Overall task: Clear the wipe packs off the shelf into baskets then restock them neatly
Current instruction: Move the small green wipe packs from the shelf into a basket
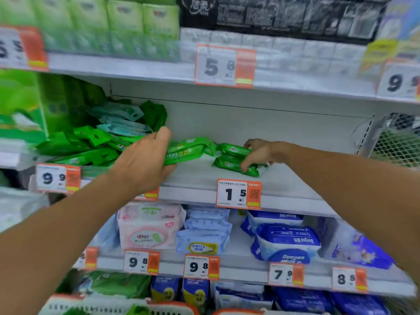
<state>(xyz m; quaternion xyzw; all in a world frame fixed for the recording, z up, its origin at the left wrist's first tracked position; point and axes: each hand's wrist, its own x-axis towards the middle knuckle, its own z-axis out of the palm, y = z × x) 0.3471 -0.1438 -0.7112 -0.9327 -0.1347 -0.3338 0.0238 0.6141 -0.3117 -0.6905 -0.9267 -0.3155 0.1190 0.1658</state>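
Fingers of the right hand (259, 154) curl over a pair of small green wipe packs (234, 159) stacked near the middle of the white shelf (284, 178), thumb at the front edge of the lower pack and fingertips over the top of the upper one, gripping them. To their left, the left hand (145, 162) closes around a longer green wipe pack (188, 151), with the thumb up against the back and the fingers hidden underneath; another pack of the same kind lies just behind it. Both forearms reach in from the bottom corners of the view.

Further left on the same shelf sits a loose heap of green and pale blue packs (102, 137), touching the left hand's knuckles. The right part of the shelf is bare white metal. An orange-edged price tag reading 1.5 (238, 193) hangs on the shelf lip, just below the right hand. Lower shelves hold pink, pale blue and dark blue wipe packs. Part of a white basket rim (109, 306) with orange trim shows along the bottom edge, with something green inside.
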